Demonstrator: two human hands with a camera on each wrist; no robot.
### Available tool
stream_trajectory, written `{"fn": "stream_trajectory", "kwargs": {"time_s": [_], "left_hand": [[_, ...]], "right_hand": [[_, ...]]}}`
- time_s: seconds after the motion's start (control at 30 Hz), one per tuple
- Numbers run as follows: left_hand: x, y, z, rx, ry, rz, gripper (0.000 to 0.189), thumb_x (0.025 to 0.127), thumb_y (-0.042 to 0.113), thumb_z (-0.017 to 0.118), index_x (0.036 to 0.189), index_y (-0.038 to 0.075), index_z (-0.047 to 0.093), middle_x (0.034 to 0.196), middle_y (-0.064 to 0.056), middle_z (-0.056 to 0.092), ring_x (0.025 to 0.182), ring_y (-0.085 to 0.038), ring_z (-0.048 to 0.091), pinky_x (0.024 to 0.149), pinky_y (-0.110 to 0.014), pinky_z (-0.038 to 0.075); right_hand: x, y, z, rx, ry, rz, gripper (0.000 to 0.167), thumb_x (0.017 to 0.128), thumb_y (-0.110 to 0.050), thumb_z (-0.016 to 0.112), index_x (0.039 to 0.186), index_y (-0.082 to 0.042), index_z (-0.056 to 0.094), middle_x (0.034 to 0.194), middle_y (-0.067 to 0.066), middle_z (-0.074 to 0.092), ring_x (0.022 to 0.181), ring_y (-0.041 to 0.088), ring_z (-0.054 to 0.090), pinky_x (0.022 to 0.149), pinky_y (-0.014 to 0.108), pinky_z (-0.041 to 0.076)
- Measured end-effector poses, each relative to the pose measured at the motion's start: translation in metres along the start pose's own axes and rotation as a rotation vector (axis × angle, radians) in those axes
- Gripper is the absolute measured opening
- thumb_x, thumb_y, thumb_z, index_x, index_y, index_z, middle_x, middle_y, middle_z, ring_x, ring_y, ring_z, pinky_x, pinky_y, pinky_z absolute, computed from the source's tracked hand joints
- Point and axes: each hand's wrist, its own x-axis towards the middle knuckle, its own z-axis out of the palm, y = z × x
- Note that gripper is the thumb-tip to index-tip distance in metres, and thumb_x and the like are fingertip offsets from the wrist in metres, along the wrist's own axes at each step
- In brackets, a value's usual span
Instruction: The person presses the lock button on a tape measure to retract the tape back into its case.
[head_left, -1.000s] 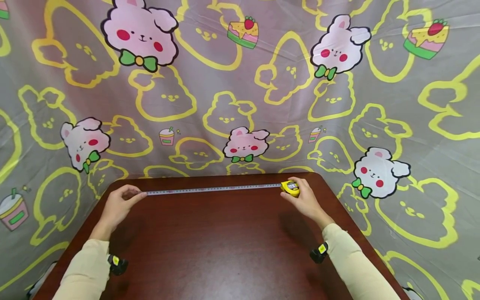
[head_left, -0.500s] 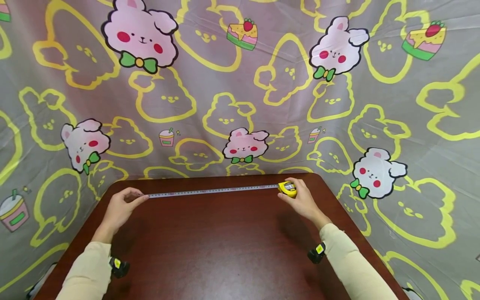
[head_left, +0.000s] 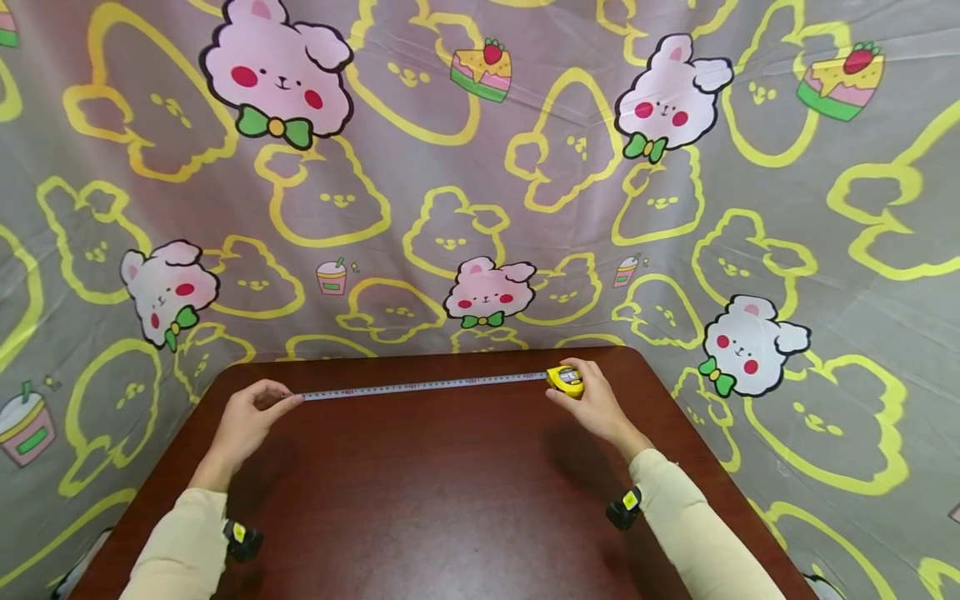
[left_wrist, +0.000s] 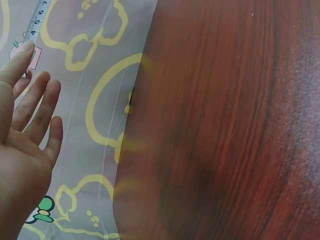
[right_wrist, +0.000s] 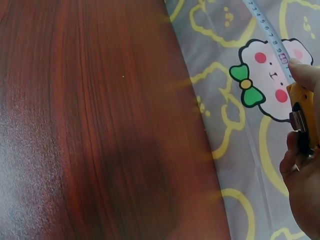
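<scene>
A yellow tape measure (head_left: 566, 381) is gripped in my right hand (head_left: 600, 408), its case between fingers and thumb. From it a white blade (head_left: 420, 386) with black and red marks runs straight across to the left. My left hand (head_left: 243, 425) pinches the blade's free end between thumb and index finger. In the left wrist view the left hand (left_wrist: 30, 120) keeps its other fingers loosely spread below the pinch. The right wrist view has the case (right_wrist: 304, 112) at its right edge, with the thumb (right_wrist: 303, 74) lying by the blade where it leaves the case.
Below the hands lies a dark red-brown wooden table (head_left: 435, 492) with rounded far corners. A grey curtain (head_left: 450, 167) printed with rabbits and yellow outlines hangs around its back and sides. Small black cameras (head_left: 243, 540) are worn on both wrists.
My right hand with the tape case has moved a little left, and my left hand slightly right and nearer me. The stretch of blade between them looks shorter.
</scene>
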Motion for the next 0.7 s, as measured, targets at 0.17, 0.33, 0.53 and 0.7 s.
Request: {"fn": "stream_trajectory", "kwargs": {"time_s": [0.17,0.33,0.53,0.7], "left_hand": [[-0.001,0.002,0.005,-0.002,0.002,0.011,0.031,0.096,0.034,0.077,0.105,0.005,0.069,0.097,-0.01,0.069,0.085,-0.016,0.059,0.072,-0.023,0.045],[0.0,0.002,0.009,-0.01,0.002,0.031,0.029,0.096,0.032,0.078,0.103,0.005,0.07,0.096,-0.008,0.069,0.086,-0.013,0.06,0.074,-0.022,0.045],[0.001,0.001,0.012,-0.016,-0.006,0.039,0.027,0.095,0.031,0.078,0.101,0.006,0.07,0.094,-0.007,0.07,0.084,-0.012,0.06,0.073,-0.022,0.044],[0.001,0.002,0.016,-0.019,-0.021,0.047,0.026,0.096,0.029,0.078,0.1,0.005,0.07,0.093,-0.007,0.07,0.084,-0.013,0.06,0.073,-0.024,0.045]], "right_hand": [[-0.001,-0.002,0.003,0.004,-0.004,0.005,0.059,0.089,-0.026,0.085,0.137,-0.007,0.055,0.126,0.015,0.051,0.107,0.03,0.054,0.089,0.043,0.046],[-0.002,-0.002,0.006,0.005,-0.01,0.012,0.059,0.089,-0.026,0.085,0.136,-0.008,0.055,0.125,0.014,0.052,0.106,0.03,0.053,0.088,0.043,0.046],[-0.003,-0.003,0.011,0.007,-0.017,0.007,0.059,0.088,-0.029,0.085,0.136,-0.009,0.055,0.125,0.013,0.052,0.106,0.029,0.054,0.088,0.043,0.046],[-0.003,-0.002,0.016,0.005,-0.024,0.005,0.061,0.087,-0.031,0.086,0.135,-0.011,0.055,0.124,0.011,0.053,0.105,0.028,0.054,0.087,0.042,0.046]]}}
